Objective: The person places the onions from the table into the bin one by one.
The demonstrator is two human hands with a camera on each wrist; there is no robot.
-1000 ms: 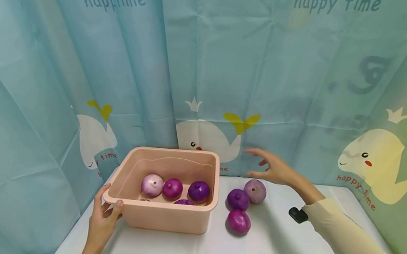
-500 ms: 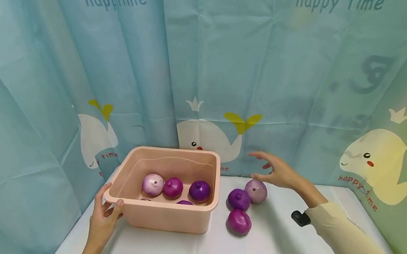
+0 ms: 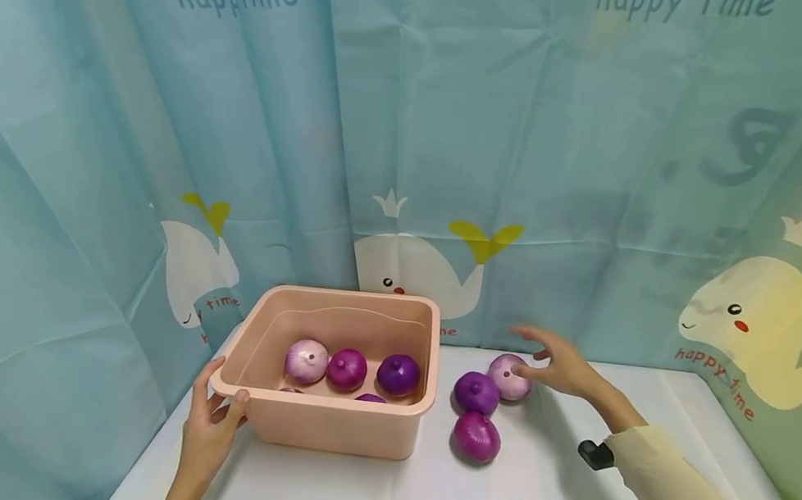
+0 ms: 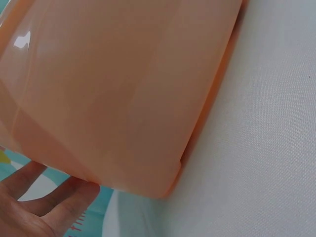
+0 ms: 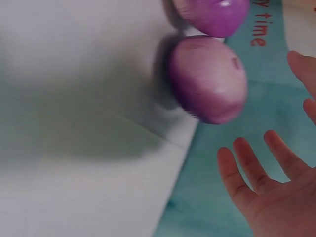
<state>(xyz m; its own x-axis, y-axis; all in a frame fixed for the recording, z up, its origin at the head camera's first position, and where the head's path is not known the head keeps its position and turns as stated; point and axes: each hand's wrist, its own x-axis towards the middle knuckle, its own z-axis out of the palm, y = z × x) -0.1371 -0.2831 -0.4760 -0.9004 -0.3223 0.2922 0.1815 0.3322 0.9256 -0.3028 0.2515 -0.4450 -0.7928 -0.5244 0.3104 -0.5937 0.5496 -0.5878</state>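
Two onions (image 3: 370, 398) in pink tub (image 3: 339, 429) mostly hidden behind near wall, only tops show. Left hand (image 3: 207, 434): palm hidden behind tub corner; left wrist view shows fingertips (image 4: 74, 195) only, rest cut off at edge. Right wrist view blurred; pale onion (image 5: 210, 79) soft-edged, dark onion (image 5: 212, 12) cut by top edge. Right hand (image 5: 269, 195) cut at right edge; contact with pale onion unclear. Black object (image 3: 591, 454) by sleeve (image 3: 685, 497) too small to identify.
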